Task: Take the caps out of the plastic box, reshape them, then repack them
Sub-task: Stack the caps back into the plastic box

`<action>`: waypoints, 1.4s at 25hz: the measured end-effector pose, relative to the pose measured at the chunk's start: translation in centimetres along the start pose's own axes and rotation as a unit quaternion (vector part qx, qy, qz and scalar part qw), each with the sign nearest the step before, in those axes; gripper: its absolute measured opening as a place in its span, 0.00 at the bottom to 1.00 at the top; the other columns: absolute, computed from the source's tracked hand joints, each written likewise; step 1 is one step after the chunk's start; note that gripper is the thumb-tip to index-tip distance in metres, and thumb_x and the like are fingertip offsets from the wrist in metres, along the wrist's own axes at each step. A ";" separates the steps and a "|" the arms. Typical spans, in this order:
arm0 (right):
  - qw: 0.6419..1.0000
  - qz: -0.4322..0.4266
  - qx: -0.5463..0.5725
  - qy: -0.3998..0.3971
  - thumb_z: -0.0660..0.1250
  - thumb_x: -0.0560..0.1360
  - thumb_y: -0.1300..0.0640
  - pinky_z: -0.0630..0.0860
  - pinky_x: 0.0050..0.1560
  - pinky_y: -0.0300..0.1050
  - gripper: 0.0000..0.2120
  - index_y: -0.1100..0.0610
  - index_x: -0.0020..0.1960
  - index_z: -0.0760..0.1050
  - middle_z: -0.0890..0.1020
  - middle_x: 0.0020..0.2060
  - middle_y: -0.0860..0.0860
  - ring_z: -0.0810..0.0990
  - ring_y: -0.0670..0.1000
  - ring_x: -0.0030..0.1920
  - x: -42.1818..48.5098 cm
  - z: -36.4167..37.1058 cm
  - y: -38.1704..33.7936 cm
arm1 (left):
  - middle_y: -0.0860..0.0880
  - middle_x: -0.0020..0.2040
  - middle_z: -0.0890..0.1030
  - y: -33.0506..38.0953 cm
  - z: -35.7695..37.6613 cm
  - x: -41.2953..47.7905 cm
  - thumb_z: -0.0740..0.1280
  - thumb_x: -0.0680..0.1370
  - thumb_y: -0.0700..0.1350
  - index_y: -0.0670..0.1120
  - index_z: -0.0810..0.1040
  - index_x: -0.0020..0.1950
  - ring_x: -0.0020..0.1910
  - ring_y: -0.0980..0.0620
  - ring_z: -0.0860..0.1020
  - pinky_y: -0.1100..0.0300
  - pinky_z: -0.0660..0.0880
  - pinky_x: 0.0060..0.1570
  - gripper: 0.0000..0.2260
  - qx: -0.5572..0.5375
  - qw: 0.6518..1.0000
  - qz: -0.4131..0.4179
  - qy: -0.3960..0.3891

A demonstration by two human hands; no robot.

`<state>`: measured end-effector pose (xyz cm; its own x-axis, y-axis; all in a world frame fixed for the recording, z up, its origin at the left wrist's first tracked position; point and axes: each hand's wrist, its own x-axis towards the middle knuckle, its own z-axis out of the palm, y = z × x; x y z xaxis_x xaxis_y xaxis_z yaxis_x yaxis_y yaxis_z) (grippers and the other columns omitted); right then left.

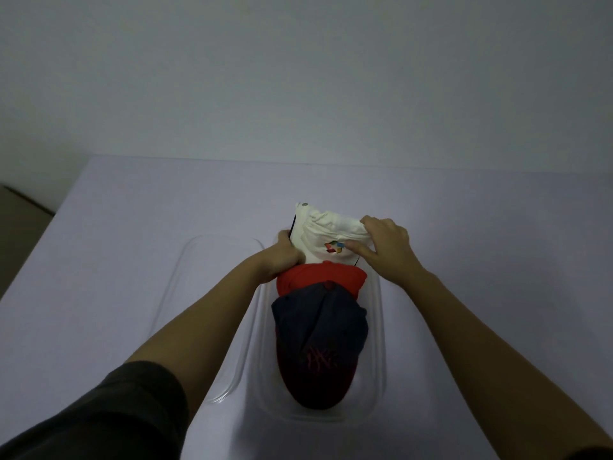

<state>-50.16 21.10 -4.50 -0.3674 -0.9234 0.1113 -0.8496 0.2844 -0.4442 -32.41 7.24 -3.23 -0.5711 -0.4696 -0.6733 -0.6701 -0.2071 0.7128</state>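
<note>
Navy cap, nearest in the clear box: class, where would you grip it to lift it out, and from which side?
Probably the red brim of the navy cap, from above at the near end of the plastic box. The brim looks stiff and lies free there; the crown's far edge overlaps the red cap.

Your plastic box (pixel 378 327) sits on the desk (pixel 132 210), its lid (pixel 212 260) just left. Inside, the nearest cap (pixel 318 343) overlaps the middle cap (pixel 318 277), the farthest cap (pixel 326 232) behind both.
</note>
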 end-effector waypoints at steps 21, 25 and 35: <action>0.988 -0.018 0.002 -0.152 0.61 0.72 0.35 0.69 0.41 0.46 0.24 0.53 0.56 0.71 0.78 0.47 0.53 0.75 0.52 0.48 1.1 0.0 -0.1 | 0.48 0.62 0.74 -0.8 -3.4 0.1 0.59 0.69 0.63 0.46 0.76 0.56 0.62 0.49 0.69 0.56 0.65 0.63 0.26 0.386 0.872 0.298 0.045; 0.980 -0.025 -0.093 -0.172 0.56 0.75 0.36 0.67 0.49 0.49 0.24 0.55 0.57 0.73 0.79 0.46 0.57 0.76 0.56 0.50 2.2 0.0 -0.5 | 0.46 0.43 0.80 -0.7 -3.9 0.4 0.52 0.76 0.64 0.45 0.74 0.56 0.46 0.46 0.76 0.51 0.71 0.52 0.25 0.503 0.815 0.281 0.059; 0.977 0.031 0.084 -0.196 0.56 0.80 0.47 0.73 0.57 0.52 0.17 0.55 0.64 0.68 0.78 0.58 0.54 0.77 0.54 0.56 2.0 0.6 -0.2 | 0.45 0.54 0.78 -0.2 -2.9 1.1 0.58 0.80 0.48 0.44 0.71 0.63 0.52 0.45 0.76 0.51 0.72 0.53 0.14 0.411 0.876 0.251 0.040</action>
<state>-50.45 19.08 -4.72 -0.2146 -0.9430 -0.2542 -0.7444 0.3265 -0.5825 -31.51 4.30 -3.58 -0.8781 -0.3900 -0.2771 -0.4784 0.7143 0.5108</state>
